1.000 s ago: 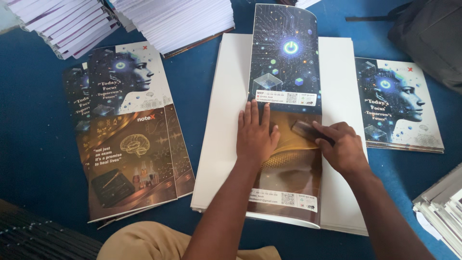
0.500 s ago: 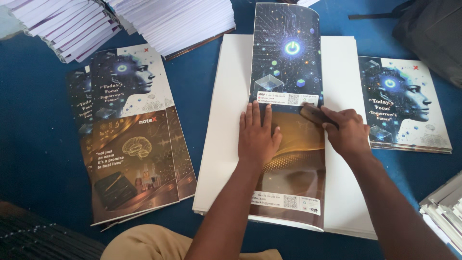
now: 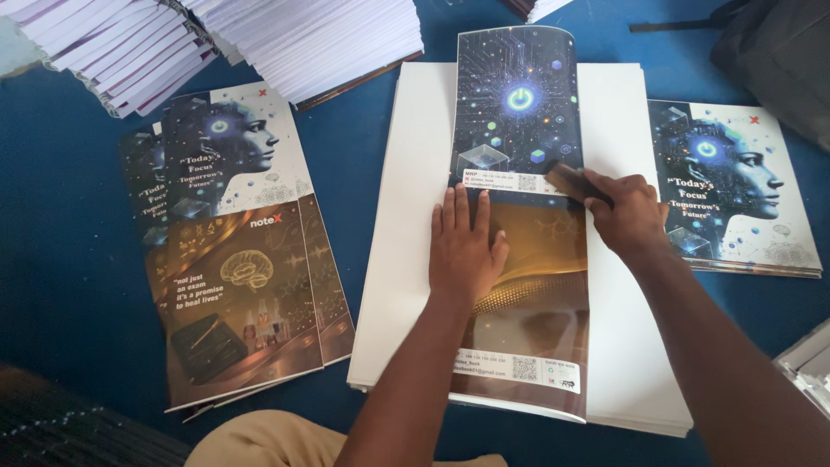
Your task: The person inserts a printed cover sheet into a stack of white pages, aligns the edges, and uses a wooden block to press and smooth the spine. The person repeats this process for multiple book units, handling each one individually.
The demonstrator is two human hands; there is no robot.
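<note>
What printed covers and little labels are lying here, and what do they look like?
Folded glossy cover sheet: on the white board stack, dark blue above, golden brown below, under the left hand.
White label strips: across that sheet, with small square codes.
Printed covers pile: left, blue face picture over brown brain picture.
Blue face cover: right, flat on blue cloth.
Right hand: presses a dark tool.

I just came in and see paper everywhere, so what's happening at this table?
A person is working on a folded printed cover sheet that lies on a stack of white boards. The left hand presses flat on the sheet, while the right hand holds a small dark block against the sheet's right edge. More printed covers lie to the left, others to the right, and white paper stacks sit behind.
</note>
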